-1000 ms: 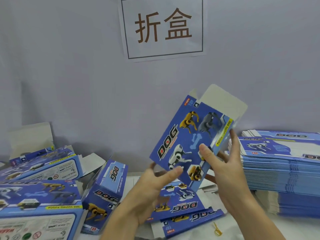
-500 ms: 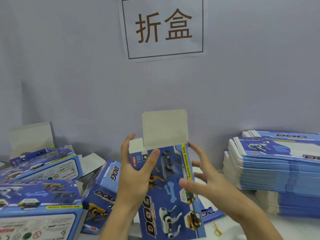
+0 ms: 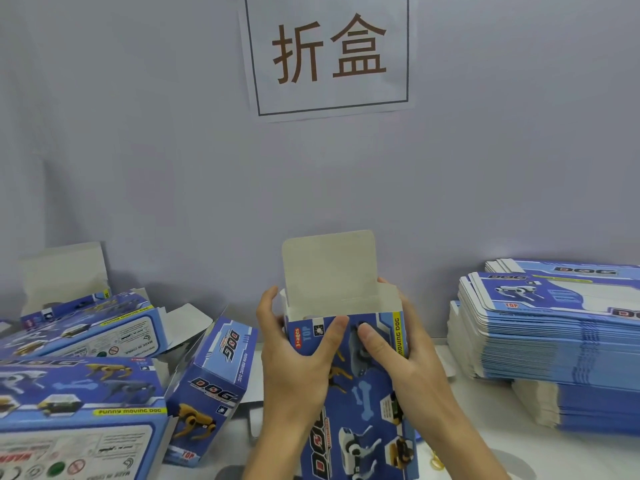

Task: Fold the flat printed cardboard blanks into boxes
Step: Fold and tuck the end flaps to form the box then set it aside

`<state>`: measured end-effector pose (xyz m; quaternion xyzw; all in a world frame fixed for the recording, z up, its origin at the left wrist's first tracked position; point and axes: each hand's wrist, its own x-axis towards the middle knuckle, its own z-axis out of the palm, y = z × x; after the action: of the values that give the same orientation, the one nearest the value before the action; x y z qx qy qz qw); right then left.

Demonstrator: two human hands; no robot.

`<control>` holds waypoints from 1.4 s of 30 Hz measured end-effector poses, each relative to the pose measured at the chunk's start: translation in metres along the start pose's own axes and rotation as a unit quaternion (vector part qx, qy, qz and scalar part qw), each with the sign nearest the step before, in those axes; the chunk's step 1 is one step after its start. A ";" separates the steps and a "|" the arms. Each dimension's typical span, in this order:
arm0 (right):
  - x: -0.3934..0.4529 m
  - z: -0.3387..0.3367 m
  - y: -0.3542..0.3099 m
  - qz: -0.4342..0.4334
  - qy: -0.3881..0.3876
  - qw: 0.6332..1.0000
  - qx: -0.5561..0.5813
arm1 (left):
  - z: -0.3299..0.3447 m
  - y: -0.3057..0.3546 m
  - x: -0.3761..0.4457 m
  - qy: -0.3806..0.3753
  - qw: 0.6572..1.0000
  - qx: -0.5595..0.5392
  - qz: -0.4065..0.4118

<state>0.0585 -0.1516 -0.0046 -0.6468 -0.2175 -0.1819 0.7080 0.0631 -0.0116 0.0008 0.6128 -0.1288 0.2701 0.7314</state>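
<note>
Both hands hold a blue printed cardboard box (image 3: pixel 360 393) upright in front of the grey wall (image 3: pixel 138 150), its plain grey top flap (image 3: pixel 329 265) standing straight up and the mouth open. The left hand (image 3: pixel 294 368) grips the box's left edge, thumb pressed across the printed front and fingers curled round the side; the right hand (image 3: pixel 408 358) grips the right edge the same way, thumb on the front, fingers wrapped behind. The front reads "DOG", "TOP", "3+ ages" and, on a yellow strip, "MOVING DOG", among pictures of toy robot dogs. There is little free room low down: to the left, close beside the left wrist, an already folded blue box (image 3: pixel 211 386) stands on end, with more folded blue boxes lying flat (image 3: pixel 79 403) beyond it, one marked "FUNNY MOVING DOG" and "MADE IN CHINA". To the right, a tall stack of flat blue printed blanks (image 3: pixel 554 341) sits on the white tabletop (image 3: pixel 519 445), near the right forearm but apart from it. Above the flap the space is open up to a white paper sign (image 3: pixel 329 53) bearing "折盒".
</note>
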 end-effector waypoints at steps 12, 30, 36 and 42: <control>-0.001 -0.012 -0.001 0.012 0.035 0.999 -0.021 | -0.006 -0.005 -0.003 -0.068 0.996 -0.046 -0.028; -0.003 -0.006 -0.002 -0.026 0.082 0.996 -0.031 | 0.005 0.001 -0.006 -0.075 0.996 -0.040 0.001; -0.004 -0.006 -0.003 0.011 0.087 0.996 -0.018 | 0.006 0.004 -0.008 -0.091 0.995 -0.038 0.004; 0.000 -0.015 -0.025 0.076 0.097 0.991 -0.044 | 0.000 0.008 -0.006 -0.107 0.994 -0.024 -0.002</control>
<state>0.0460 -0.1692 0.0149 -0.6713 -0.0902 -0.1990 0.7083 0.0536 -0.0119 0.0040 0.6205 -0.2117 0.1978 0.7287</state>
